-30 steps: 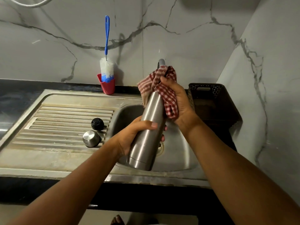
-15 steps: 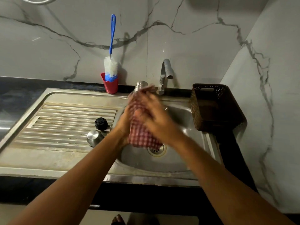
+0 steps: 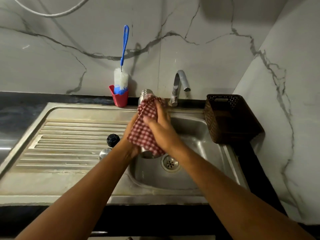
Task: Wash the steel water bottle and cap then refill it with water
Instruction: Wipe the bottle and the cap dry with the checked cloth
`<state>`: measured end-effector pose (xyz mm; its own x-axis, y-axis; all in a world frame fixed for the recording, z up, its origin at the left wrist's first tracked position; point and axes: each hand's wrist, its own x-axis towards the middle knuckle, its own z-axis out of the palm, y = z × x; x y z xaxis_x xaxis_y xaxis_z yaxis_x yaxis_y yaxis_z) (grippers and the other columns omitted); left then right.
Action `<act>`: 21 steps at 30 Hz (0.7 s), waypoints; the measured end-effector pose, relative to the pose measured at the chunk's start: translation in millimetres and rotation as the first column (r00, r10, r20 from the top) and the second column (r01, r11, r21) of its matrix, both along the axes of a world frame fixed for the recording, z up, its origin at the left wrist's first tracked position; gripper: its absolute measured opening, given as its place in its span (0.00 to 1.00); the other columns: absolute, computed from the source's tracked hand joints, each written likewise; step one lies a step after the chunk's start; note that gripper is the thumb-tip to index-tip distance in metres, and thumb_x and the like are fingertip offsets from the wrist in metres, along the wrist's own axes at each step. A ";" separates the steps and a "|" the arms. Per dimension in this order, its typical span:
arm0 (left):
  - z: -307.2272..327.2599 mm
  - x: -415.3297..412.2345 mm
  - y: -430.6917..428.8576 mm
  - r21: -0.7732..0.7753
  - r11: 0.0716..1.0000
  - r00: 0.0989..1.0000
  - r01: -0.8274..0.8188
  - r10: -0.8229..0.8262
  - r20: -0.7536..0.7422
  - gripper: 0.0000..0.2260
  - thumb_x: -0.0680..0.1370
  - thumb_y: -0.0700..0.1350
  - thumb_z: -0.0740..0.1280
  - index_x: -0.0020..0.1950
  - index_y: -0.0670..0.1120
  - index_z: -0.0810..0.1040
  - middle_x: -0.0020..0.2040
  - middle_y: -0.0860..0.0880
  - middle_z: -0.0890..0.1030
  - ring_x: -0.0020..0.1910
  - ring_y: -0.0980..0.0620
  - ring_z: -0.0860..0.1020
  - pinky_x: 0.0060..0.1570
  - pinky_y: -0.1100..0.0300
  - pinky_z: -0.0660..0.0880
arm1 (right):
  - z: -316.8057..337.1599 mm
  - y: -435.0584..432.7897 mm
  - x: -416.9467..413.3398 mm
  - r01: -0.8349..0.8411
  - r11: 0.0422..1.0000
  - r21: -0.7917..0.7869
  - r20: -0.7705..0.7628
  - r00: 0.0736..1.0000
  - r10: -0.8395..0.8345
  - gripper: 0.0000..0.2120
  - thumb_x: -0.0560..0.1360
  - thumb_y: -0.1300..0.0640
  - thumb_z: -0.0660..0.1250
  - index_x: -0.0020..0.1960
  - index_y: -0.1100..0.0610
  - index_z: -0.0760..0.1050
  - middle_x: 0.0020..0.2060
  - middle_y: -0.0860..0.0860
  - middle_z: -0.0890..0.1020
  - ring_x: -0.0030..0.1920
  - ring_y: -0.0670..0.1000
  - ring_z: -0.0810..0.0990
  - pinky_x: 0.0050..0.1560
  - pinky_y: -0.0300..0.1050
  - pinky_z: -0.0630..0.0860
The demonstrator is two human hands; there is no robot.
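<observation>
At frame centre, the left grip (image 3: 129, 144) grasps the cylindrical steel water bottle (image 3: 146, 94) low; the right grip (image 3: 161, 133) clasps a red-checked cloth (image 3: 142, 135) round it.

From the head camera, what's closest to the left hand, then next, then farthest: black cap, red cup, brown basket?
1. black cap, just left of the left hand.
2. red cup, farther back.
3. brown basket, far right.

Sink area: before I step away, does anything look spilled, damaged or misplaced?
Nothing stands out. The left hand and right hand hold the checked cloth round the steel bottle over the basin; the black cap and steel cap sit on the drainboard, the brush upright in its cup.
</observation>
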<state>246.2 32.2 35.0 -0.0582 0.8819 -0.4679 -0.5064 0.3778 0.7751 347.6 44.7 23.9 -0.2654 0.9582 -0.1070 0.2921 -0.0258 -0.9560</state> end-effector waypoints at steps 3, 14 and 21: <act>-4.8 -14.7 -4.0 -0.037 0.998 0.996 0.045 -0.047 -0.078 0.11 0.89 0.45 0.53 0.60 0.46 0.74 0.47 0.45 0.77 0.39 0.52 0.73 0.53 0.58 0.79 | -6.3 -12.0 -7.9 -0.023 0.999 0.032 0.073 0.997 0.021 0.39 0.80 0.44 0.65 0.82 0.36 0.44 0.82 0.42 0.48 0.79 0.56 0.59 0.76 0.64 0.64; -11.2 -29.4 26.7 -0.068 0.985 0.988 0.156 -0.157 -0.004 0.22 0.86 0.60 0.57 0.60 0.44 0.81 0.43 0.45 0.88 0.41 0.48 0.86 0.45 0.51 0.79 | -10.4 14.5 -3.9 0.229 0.973 0.000 0.005 0.973 -0.229 0.31 0.78 0.33 0.61 0.72 0.52 0.65 0.58 0.50 0.81 0.57 0.52 0.83 0.56 0.53 0.82; -15.7 -40.6 37.8 -0.017 0.989 0.987 0.146 -0.144 0.077 0.29 0.82 0.68 0.57 0.66 0.44 0.75 0.43 0.44 0.88 0.42 0.48 0.87 0.44 0.52 0.82 | -13.1 -4.6 -26.7 0.174 0.984 -0.050 -0.112 0.978 -0.178 0.28 0.82 0.49 0.63 0.79 0.50 0.58 0.64 0.52 0.77 0.60 0.53 0.80 0.60 0.52 0.80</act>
<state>205.6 70.0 19.4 0.1056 0.8675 -0.4860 -0.5013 0.4686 0.7274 320.9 40.2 10.8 -0.1057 0.9865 -0.1248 0.1674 -0.1060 -0.9802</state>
